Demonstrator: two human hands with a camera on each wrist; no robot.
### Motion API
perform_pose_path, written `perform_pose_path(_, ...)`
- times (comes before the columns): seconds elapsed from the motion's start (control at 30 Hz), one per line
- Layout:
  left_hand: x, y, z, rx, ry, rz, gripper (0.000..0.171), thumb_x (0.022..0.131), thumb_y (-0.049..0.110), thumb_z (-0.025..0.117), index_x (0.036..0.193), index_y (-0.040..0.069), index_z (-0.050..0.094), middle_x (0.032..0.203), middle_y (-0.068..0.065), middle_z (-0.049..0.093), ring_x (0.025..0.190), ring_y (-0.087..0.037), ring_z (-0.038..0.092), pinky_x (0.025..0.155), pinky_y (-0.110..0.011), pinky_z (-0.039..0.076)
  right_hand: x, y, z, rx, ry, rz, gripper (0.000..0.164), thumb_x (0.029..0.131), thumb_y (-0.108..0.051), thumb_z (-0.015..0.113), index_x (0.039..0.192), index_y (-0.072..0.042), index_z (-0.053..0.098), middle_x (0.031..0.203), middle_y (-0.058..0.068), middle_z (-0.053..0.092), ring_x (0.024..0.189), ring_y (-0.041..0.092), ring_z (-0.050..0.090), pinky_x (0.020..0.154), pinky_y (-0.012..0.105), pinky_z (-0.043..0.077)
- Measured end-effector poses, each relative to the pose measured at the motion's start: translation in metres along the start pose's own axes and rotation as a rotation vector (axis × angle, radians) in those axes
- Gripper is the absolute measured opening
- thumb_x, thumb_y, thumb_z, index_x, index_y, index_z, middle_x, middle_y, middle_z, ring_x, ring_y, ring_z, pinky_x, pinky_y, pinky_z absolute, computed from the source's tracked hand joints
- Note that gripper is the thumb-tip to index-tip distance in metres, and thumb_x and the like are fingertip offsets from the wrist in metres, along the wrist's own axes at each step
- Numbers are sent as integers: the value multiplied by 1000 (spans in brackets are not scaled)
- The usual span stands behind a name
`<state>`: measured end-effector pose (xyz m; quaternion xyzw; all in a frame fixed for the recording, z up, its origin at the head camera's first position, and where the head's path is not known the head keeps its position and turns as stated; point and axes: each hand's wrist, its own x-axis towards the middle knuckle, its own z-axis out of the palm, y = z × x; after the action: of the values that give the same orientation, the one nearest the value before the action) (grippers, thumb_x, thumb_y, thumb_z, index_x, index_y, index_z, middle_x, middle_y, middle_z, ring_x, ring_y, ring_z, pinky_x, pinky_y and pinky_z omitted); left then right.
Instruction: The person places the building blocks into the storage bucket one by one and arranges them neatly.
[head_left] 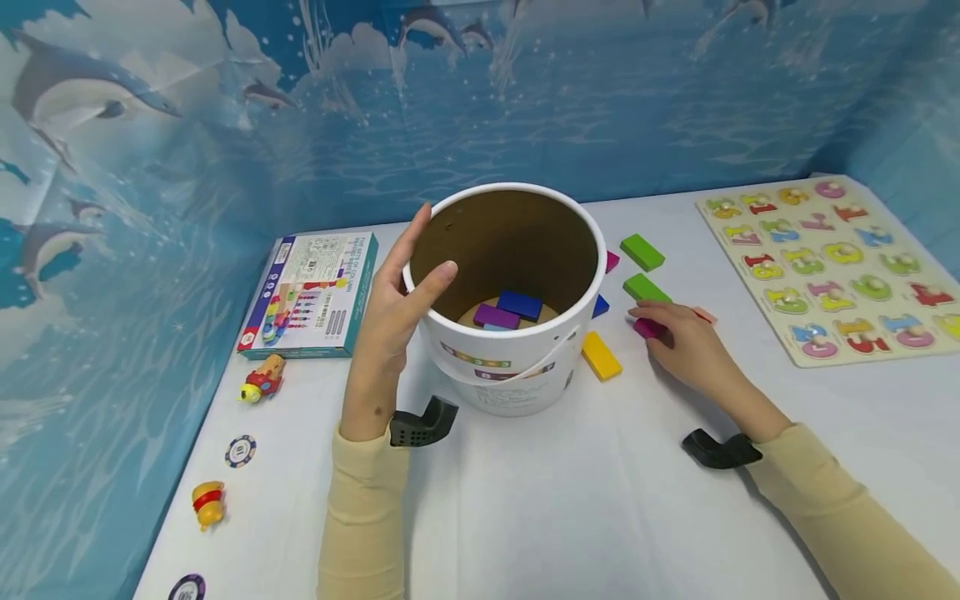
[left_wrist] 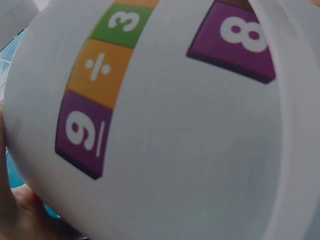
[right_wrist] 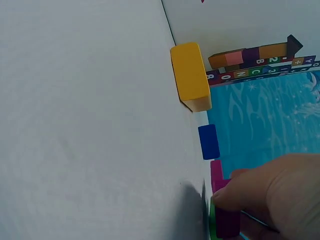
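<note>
Dolphin-print cloth [head_left: 570,117] spans the upper frame; my left hand [head_left: 392,312] grips the bucket [head_left: 517,387]; I'd lift the magenta block [head_left: 648,327], pinched in my right hand [head_left: 688,343], level.

White bucket [head_left: 517,392], round, upright on bench [head_left: 510,508]; blue block [head_left: 520,305] and purple block [head_left: 495,317] inside at bottom. Magenta block [head_left: 647,328] pinched in right hand [head_left: 693,346]. Yellow block [head_left: 602,357], two green blocks [head_left: 642,252] right of bucket.
</note>
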<state>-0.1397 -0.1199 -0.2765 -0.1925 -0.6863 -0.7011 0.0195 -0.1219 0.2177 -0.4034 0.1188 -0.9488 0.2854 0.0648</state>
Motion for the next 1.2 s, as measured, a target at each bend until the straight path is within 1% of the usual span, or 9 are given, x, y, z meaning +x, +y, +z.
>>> perform_pose_path(0.2,0,-1,0,-4,-7,-1,77,73,48,66,138,24,34,141,11,27,129,-12,22,101,-44,26,-2,-6,-3,190,-21,63,41,77,3,63,116,-7,57,119,13,53,109,29,47,84,46,43)
perform_pose_path(0.37,1,-1,-1,-6,-5,-3,78,72,49,67,138,24,34,141,10,27,129,-12,22,102,-47,23,0,-19,-12,378,-112,187,38,85,-8,59,122,-12,53,123,8,51,109,21,48,82,26,46)
perform_pose_path(0.5,1,-1,0,-10,-4,3,79,72,48,68,138,23,34,141,10,27,129,-12,22,102,-50,20,5,-35,-30,625,-130,232,38,88,-17,55,125,-12,50,123,4,50,108,16,48,79,16,45)
perform_pose_path(0.63,1,-1,0,-9,-1,3,79,71,49,68,138,23,34,141,10,27,129,-13,22,102,-50,20,11,-55,-58,1060,-132,202,33,89,-8,52,122,-8,53,119,2,53,107,16,46,79,19,47)
perform_pose_path(0.73,1,-1,0,-7,0,0,78,71,49,68,138,24,35,141,10,27,129,-14,23,101,-50,21,16,-72,-79,1359,-154,126,32,89,3,47,119,-5,56,118,5,54,109,19,44,81,24,47)
perform_pose_path(0.83,2,-1,0,-3,1,-2,78,71,49,68,137,24,35,141,10,27,129,-13,23,101,-50,21,25,-92,-96,1503,-177,-25,34,88,9,43,118,0,55,120,11,53,113,23,43,86,29,45)
perform_pose_path(0.93,1,-1,0,0,4,-1,78,71,49,68,137,24,35,141,10,27,129,-11,22,102,-51,19,37,-116,-105,1489,-198,-164,34,88,11,42,120,4,52,123,15,50,117,27,40,90,31,42)
perform_pose_path(1.0,1,-1,-1,4,8,0,77,72,49,67,137,24,35,141,11,27,129,-9,22,102,-51,17,45,-133,-107,1411,-221,-209,34,88,9,43,120,5,51,123,16,49,116,28,41,92,31,40)
perform_pose_path(1.2,1,-1,0,18,10,1,75,73,49,67,137,26,35,140,13,28,128,-7,21,103,-51,14,71,-166,-100,1108,-314,-139,30,87,-6,55,117,-4,57,118,12,54,107,30,47,84,32,46)
